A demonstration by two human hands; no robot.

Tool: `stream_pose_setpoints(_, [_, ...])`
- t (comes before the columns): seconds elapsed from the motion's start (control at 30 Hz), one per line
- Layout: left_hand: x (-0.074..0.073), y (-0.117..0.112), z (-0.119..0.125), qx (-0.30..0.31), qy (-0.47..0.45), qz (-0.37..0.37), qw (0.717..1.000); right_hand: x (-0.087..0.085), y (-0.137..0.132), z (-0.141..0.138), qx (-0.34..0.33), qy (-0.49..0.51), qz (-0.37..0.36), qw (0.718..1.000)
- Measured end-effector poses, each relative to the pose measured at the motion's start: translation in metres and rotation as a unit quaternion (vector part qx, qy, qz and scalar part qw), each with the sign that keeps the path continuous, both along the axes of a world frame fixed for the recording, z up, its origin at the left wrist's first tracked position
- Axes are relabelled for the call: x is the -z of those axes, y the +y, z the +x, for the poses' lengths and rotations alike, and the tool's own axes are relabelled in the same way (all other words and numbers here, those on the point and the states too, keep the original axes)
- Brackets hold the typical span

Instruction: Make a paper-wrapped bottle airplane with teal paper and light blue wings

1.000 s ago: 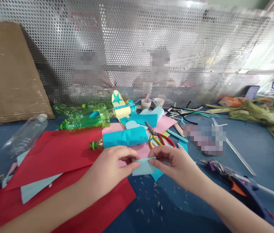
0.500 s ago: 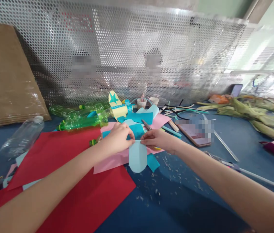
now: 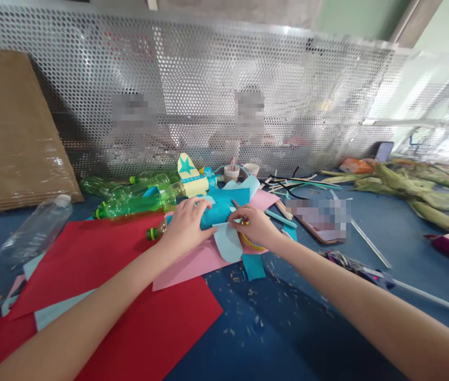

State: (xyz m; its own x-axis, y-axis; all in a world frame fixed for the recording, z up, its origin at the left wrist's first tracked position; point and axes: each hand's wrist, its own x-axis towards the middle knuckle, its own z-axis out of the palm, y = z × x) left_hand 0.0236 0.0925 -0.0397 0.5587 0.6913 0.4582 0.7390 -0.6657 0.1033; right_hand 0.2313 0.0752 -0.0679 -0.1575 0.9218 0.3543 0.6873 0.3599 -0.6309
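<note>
A plastic bottle wrapped in blue paper (image 3: 218, 214) lies on its side, its green cap (image 3: 152, 234) pointing left. My left hand (image 3: 185, 221) is curved over it, fingers on top and thumb along the near side. In my right hand (image 3: 252, 225), a pinch of thumb and fingertips holds the top edge of a light-blue paper piece with a rounded end (image 3: 228, 244). That piece hangs tilted against the bottle's near side. Scissors (image 3: 235, 203), partly hidden, lie just behind my right hand. A yellow roll of tape (image 3: 252, 244) shows beneath it.
Red sheets (image 3: 101, 254) and a pink sheet (image 3: 185, 267) cover the left side. Green bottles (image 3: 137, 203), a clear bottle (image 3: 37, 227) and a decorated yellow paper-wrapped bottle (image 3: 196, 185) lie around. Rightward are a phone (image 3: 320, 222), a glue gun (image 3: 361, 270) and corn husks (image 3: 399, 182).
The light-blue piece has moved from being held upright by both hands to the bottle's near side. My left hand has released it and spread over the bottle; my right still pinches it.
</note>
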Motion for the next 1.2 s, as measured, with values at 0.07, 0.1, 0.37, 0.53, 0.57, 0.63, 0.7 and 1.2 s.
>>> stream_pose_setpoints(0.07, [0.0, 0.003, -0.002, 0.002, 0.001, -0.013, 1.0, 0.0, 0.003, -0.002, 0.001, -0.002, 0.004, 1.0])
stream_pose_setpoints(0.1, [0.0, 0.003, -0.002, 0.004, 0.001, -0.019, 1.0, -0.001, 0.004, -0.003, 0.002, -0.003, 0.006, 1.0])
stream_pose_setpoints(0.37, [0.001, 0.009, 0.0, -0.009, -0.006, -0.025, 1.0, -0.005, 0.012, -0.003, 0.0, -0.016, 0.028, 0.999])
stream_pose_setpoints(0.53, [0.003, 0.013, 0.002, -0.018, 0.002, -0.014, 1.0, -0.009, 0.013, -0.004, -0.008, -0.034, 0.051, 0.998])
stream_pose_setpoints(0.57, [0.003, 0.014, 0.001, -0.016, 0.007, -0.011, 1.0, -0.01, 0.013, -0.005, -0.009, -0.038, 0.057, 0.998])
stream_pose_setpoints(0.63, [0.004, 0.014, 0.001, -0.008, 0.017, -0.006, 1.0, -0.01, 0.013, -0.006, -0.012, -0.042, 0.069, 0.997])
stream_pose_setpoints(0.7, [0.005, 0.013, 0.0, -0.002, 0.026, 0.0, 1.0, -0.01, 0.012, -0.007, -0.015, -0.041, 0.077, 0.996])
stream_pose_setpoints(1.2, [-0.033, -0.036, 0.014, 0.216, -0.031, 0.075, 0.973, -0.028, -0.076, 0.011, 0.017, -0.005, 0.163, 0.986])
